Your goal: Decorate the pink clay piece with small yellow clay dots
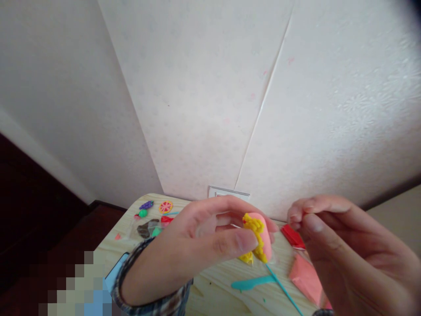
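Head view, pale wall [197,87], wooden table [213,300], left fingers [246,242] clamped on clay [265,237], right fingers [314,223] seemingly together

Wall [197,87] behind table [213,298] is bright, w/ glare up R. Floor [110,219] L of table's v. dark; pic's a bit blurry.

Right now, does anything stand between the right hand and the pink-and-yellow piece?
Nothing visible blocks the gap from the right hand to the pink-and-yellow piece, though fingertips of the left hand jut out behind the piece on that side.
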`<state>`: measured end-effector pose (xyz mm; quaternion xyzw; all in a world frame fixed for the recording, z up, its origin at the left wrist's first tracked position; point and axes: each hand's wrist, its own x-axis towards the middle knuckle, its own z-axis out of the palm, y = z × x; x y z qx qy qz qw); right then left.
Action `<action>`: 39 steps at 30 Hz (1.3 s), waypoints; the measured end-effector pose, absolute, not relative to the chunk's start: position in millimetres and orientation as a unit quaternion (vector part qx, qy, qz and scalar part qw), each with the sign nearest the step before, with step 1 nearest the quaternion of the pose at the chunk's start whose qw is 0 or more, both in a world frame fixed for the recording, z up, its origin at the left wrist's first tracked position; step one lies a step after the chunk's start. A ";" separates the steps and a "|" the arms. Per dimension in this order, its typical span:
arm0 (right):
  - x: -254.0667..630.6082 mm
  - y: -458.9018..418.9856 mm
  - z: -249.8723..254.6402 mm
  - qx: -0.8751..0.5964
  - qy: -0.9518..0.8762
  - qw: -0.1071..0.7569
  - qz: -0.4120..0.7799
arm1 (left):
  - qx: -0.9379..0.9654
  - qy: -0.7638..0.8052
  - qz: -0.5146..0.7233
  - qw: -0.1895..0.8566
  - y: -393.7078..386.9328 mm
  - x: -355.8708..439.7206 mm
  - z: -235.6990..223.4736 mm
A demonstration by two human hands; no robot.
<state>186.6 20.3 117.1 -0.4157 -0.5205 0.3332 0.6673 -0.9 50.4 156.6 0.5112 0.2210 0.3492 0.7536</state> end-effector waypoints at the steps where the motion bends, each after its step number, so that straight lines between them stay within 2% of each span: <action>1: 187.3 20.2 116.7 -0.415 -0.525 0.668 0.325 | 0.511 0.230 0.348 0.752 50.3 -0.3 157.5; 5: 188.4 19.6 118.6 -0.404 -0.533 0.677 0.307 | 0.511 0.242 0.345 0.749 50.0 0.4 157.6; 22: 182.2 13.6 126.7 -0.432 -0.502 0.641 0.388 | 0.515 0.184 0.381 0.745 51.8 -4.3 147.7; 32: 182.6 19.0 128.0 -0.395 -0.567 0.638 0.338 | 0.518 0.204 0.369 0.744 49.9 -5.0 151.8; 39: 183.1 17.2 126.7 -0.368 -0.574 0.639 0.356 | 0.524 0.217 0.373 0.734 48.3 -3.1 150.7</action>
